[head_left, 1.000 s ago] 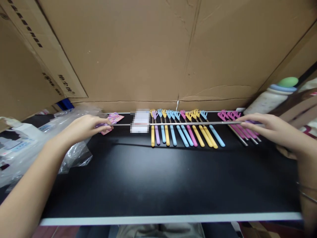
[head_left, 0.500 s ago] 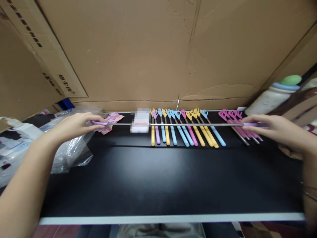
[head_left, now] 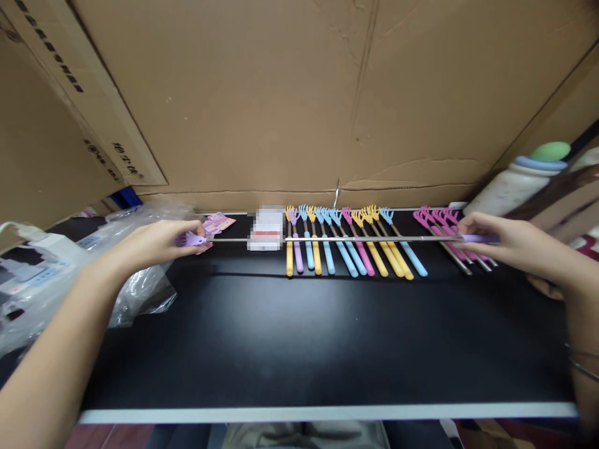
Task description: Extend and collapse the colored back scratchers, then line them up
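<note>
A purple telescopic back scratcher [head_left: 327, 239] is stretched out long and level above the black table [head_left: 299, 349]. My left hand [head_left: 159, 246] pinches it at the claw head, whose purple prongs show between the fingers. Its purple handle, at the other end, is in the closed fingers of my right hand [head_left: 510, 243]. Beneath the metal rod lies a row of several short back scratchers [head_left: 353, 249] in yellow, blue, pink and purple, claws toward the back. Near my right hand are several pink claw heads with metal rods [head_left: 440, 218], partly hidden by it.
Clear plastic bags [head_left: 145, 299] and a white power strip [head_left: 51, 271] lie at the left. Pink cards [head_left: 219, 222] and a blurred white box [head_left: 266, 227] sit behind the rod. A white bottle [head_left: 512, 187] leans at the back right. Cardboard [head_left: 281, 112] walls the back.
The claw head has turned in my left hand, so its prongs now face me flat. My left hand has shifted slightly right, and the rod is a little lower.
</note>
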### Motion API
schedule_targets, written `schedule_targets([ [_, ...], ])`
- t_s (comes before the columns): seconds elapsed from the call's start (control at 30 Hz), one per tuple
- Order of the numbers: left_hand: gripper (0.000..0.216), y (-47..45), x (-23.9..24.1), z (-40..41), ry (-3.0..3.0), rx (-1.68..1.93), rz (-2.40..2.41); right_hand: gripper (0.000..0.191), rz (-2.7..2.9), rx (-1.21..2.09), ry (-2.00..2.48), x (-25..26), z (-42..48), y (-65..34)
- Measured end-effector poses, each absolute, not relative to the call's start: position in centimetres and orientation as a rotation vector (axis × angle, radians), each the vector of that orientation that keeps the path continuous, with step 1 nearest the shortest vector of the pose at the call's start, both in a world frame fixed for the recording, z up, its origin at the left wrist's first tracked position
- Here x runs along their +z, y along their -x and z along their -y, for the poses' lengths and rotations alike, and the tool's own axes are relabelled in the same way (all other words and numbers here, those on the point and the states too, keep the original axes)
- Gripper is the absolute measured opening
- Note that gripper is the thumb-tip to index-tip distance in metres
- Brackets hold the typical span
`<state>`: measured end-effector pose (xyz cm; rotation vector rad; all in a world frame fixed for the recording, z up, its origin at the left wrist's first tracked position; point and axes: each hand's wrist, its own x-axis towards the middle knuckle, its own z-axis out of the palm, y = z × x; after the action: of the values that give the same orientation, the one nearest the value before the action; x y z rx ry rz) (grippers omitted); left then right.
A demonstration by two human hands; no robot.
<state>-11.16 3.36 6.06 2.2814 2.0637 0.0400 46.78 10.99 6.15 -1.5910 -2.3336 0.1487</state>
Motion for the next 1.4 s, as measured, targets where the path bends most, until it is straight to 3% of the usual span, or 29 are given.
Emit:
schedule_targets([
  [0.23,0.030,11.2,5.8,-3.5,-2.295,-0.044,-2.084,0.063,2.384,0.127,1.572,5.5,-11.4,-47.0],
  [0.4,0.033,11.7,5.3,-3.7,-2.344,-0.116,-2.161,0.048,2.480,0.066,1.599,5.0,-11.2,-46.2],
  [0.63,0.037,12.1,5.4,-3.6,-2.473,-0.195,-2.331,0.036,2.491,-0.328,1.540,5.1,-10.5,-44.6],
  [0.8,0.034,11.9,6.3,-2.8,-2.421,0.232,-2.671,0.043,2.358,-0.725,1.321,5.5,-10.2,-44.3],
  [1.0,0.039,11.6,6.3,-2.7,-2.139,0.606,-2.955,0.047,2.322,-0.798,1.237,5.6,-9.6,-43.2],
  [1.4,0.023,5.8,3.6,-3.0,-2.591,0.657,-2.325,0.034,2.553,-0.626,0.921,3.0,-7.4,-36.3],
])
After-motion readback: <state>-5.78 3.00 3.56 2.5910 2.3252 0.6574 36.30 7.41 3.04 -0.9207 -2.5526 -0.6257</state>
